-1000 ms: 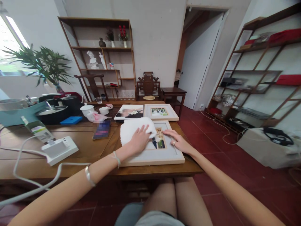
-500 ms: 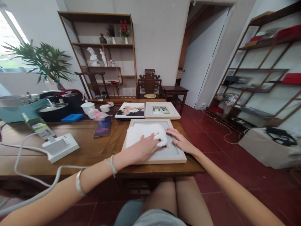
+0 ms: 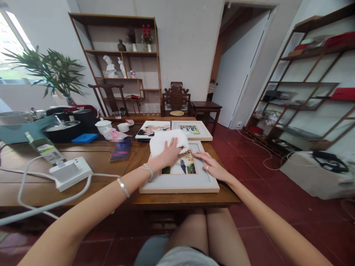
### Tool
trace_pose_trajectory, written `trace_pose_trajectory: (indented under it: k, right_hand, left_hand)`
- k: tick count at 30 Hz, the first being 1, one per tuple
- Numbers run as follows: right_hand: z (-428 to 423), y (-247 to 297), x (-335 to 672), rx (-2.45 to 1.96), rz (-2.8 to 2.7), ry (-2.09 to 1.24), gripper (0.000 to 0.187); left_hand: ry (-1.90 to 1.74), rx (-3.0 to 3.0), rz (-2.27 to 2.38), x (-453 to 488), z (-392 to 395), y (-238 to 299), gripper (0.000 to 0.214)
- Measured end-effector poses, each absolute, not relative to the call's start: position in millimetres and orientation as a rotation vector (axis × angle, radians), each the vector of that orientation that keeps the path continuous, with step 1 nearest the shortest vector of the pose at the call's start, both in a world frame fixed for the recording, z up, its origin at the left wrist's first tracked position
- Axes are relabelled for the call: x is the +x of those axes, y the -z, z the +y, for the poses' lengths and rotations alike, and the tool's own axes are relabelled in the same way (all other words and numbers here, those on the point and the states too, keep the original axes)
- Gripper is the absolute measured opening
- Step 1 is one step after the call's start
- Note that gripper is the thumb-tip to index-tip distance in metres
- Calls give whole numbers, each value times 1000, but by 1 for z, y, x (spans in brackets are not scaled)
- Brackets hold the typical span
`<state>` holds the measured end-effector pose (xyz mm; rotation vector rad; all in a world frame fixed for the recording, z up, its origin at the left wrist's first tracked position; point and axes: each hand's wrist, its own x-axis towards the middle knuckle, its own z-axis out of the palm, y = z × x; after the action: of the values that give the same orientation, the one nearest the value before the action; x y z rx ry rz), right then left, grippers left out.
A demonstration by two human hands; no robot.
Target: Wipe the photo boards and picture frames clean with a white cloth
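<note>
A picture frame (image 3: 180, 190) with a pale wooden edge and a light mat lies flat on the table in front of me. Its photo (image 3: 191, 167) shows in part below my left hand. A white cloth (image 3: 157, 142) is bunched under my left hand (image 3: 169, 154), whose fingers press it against the frame's upper left part. The cloth covers the frame's far left corner. On the frame's right side rests my right hand (image 3: 213, 167), fingers stretched out, with a ring on one of them.
Behind are another framed photo (image 3: 206, 133) and a white-edged picture (image 3: 141, 133). To the left on the wooden table (image 3: 111, 181) are a power strip (image 3: 83, 168) with a white cable (image 3: 41, 207), a blue box (image 3: 84, 138), a black pot (image 3: 62, 133) and a white teapot (image 3: 104, 125).
My left hand has slid the cloth away from me and slightly left, uncovering much of the photo. My right hand has stayed almost in place on the frame's right side.
</note>
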<state>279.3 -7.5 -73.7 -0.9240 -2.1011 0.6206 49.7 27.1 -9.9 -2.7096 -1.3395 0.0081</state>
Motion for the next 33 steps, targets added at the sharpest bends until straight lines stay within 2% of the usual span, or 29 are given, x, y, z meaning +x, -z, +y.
trace_pose_trajectory:
  k: [5,9,16,25,33]
  right_hand:
    - [-7,75,279,-964,-2071,-632,65]
    - [-7,74,280,-959,-2080,-610,66]
    - [-6,76,281,-951,-2083,-575,65]
    - [-4,76,282,-929,-2114,-552,57]
    - [-6,72,282,-924,-2124,-565,53]
  left_hand:
    - [-190,-2828,-1306,51,27,1,51]
    - [-341,-2925,-1237,51,-19,-10,57]
    - [-468,-3046,-1157,68,-96,-38,50]
    - [-139,-2778,-1420,78,-21,-10,49]
    - [-6,-2997,-1044,106,37,-10,47]
